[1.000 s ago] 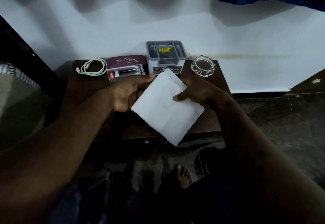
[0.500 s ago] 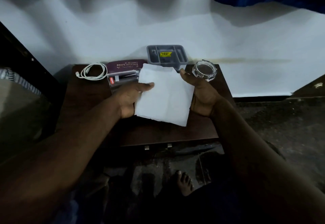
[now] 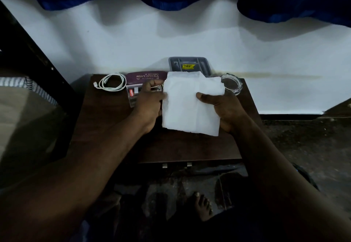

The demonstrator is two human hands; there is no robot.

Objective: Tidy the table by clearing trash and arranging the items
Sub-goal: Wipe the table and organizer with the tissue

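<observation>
The white paper [image 3: 190,107] is pinched by the left hand [image 3: 150,105] and right hand [image 3: 226,109]; edges should be aligned before creasing.

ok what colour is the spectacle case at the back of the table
The spectacle case is dark maroon with pale lettering, seen best in the head view.

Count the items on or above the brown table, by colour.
White: 2, coiled cable, paper sheet
Maroon: 1, hard spectacle case
Grey: 1, plastic compartment tray
Clear: 2, round glass ashtray, plastic pen box
Total: 6
</observation>
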